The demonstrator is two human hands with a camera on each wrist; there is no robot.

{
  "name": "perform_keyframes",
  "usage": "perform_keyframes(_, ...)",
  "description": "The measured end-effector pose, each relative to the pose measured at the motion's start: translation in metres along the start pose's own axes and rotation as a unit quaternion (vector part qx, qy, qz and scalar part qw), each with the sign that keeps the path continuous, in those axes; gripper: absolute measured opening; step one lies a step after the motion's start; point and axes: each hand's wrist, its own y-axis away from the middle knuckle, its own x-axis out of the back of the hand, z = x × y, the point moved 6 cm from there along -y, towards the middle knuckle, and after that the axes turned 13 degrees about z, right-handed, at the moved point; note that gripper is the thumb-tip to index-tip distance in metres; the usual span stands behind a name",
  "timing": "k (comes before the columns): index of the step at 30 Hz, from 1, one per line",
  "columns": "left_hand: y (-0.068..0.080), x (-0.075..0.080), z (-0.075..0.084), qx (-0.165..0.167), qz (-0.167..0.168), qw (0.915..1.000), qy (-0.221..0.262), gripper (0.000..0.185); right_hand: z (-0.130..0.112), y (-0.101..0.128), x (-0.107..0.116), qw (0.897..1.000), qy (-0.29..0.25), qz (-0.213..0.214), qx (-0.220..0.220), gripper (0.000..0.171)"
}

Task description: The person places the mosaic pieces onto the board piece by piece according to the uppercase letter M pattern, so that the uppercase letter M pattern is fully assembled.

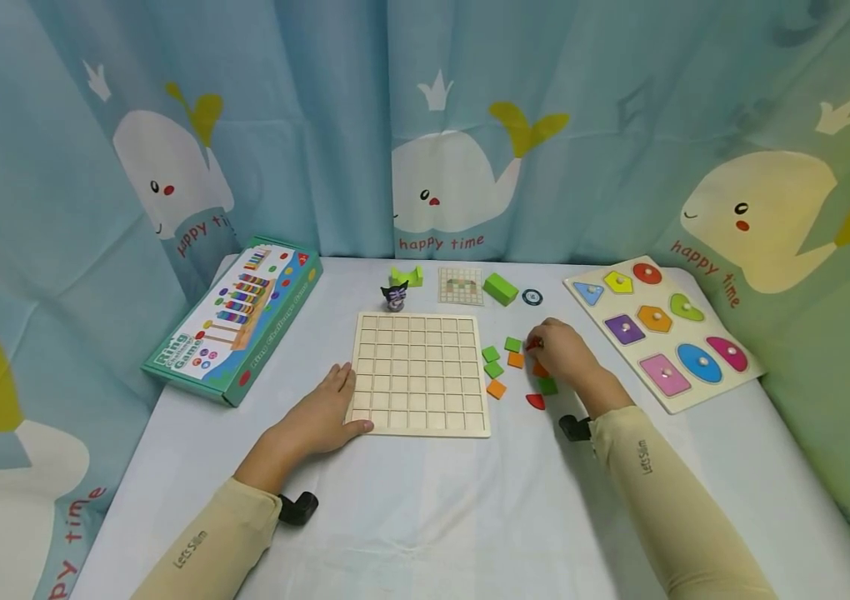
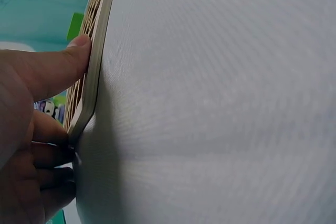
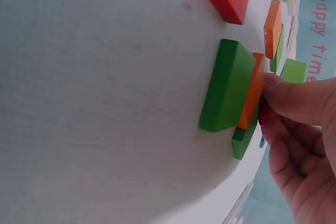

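The left hand [image 1: 320, 417] lies with fingers extended against the left edge of the empty wooden grid board [image 1: 420, 373], thumb on its near edge. The right hand [image 1: 563, 354], just right of the board, pinches a small red piece [image 1: 534, 342] among green and orange wooden tiles [image 1: 512, 345]. Both sleeves read "Let'sSlim". The green box [image 1: 233, 317], left of the board, reads "Game". Bare white tablecloth [image 1: 432, 517] lies nearer than the board.
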Motion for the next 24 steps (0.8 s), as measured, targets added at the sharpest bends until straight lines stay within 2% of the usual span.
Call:
perform_keyframes(4,0.0,0.0,0.0,0.0,0.002,1.0,0.0,0.095,0.001,-0.001,0.003,1.0,-0.021,0.001,-0.017,0.01)
perform_keyframes(12,0.001,-0.002,-0.001,0.005,0.002,1.0,0.004,0.096,-0.012,-0.007,0.008,0.999,-0.042,0.002,0.004,0.025)
perform_keyframes(18,0.001,-0.002,-0.001,0.006,0.008,0.9999,0.007,0.096,-0.029,-0.012,0.004,0.998,-0.065,-0.002,-0.011,0.023)
perform_keyframes(24,0.001,-0.002,0.0,0.006,0.003,0.9999,0.008,0.096,-0.053,-0.014,0.0,0.997,-0.077,0.003,0.011,0.015)
